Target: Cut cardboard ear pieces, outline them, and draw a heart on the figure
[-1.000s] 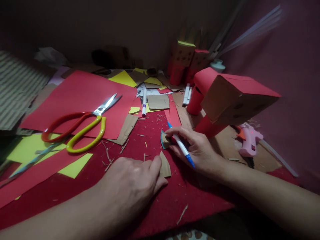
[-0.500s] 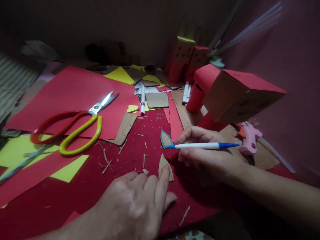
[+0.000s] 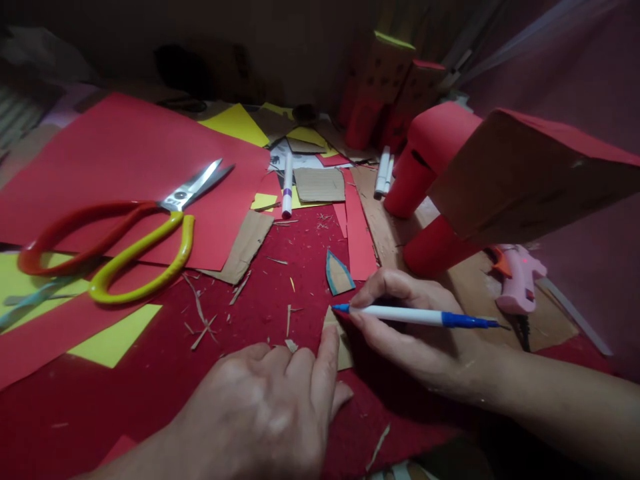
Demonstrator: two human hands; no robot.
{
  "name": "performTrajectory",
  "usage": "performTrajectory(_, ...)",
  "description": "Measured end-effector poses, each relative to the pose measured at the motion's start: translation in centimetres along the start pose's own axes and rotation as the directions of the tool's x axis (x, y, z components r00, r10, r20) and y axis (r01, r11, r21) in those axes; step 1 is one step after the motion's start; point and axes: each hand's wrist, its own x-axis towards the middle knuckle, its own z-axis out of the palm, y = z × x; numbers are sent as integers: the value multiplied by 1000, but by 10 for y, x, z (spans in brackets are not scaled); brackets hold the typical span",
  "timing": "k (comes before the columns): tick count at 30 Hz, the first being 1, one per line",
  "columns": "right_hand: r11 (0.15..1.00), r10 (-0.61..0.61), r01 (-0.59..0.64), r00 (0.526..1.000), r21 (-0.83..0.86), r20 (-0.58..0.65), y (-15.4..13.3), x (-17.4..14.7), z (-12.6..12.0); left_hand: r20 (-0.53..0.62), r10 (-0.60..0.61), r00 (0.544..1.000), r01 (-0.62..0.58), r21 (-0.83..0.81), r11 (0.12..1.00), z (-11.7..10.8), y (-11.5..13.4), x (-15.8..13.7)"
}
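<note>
Blue-tipped marker (image 3: 407, 315) in right hand (image 3: 425, 340); cardboard box (image 3: 520, 187), inside hidden.

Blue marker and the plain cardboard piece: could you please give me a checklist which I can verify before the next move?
1. Blue marker in hand: ok, the right hand grips it.
2. Plain cardboard piece steadied: ok, the left hand has its index finger on it.
3. Marker tip touching the piece: cannot tell; it is at the pointed end, contact unclear.
4. Ink on the blue-edged piece dry: cannot tell.
5. Scissors closed: not ok, blades slightly parted, though away from both hands.
6. Red work surface free of scraps: not ok, shreds lie near the left hand.
</note>
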Motion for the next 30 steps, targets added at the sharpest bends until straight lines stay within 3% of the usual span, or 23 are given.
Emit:
performTrajectory(10,999,51,-50,998,-15,41,1,1,-1,-4,-51,999,51,-17,999,1,3,0)
performTrajectory(30,1000,3,-2,1000,-21,27,9,-1,0,17,-67,998,67,1,998,1,3,1)
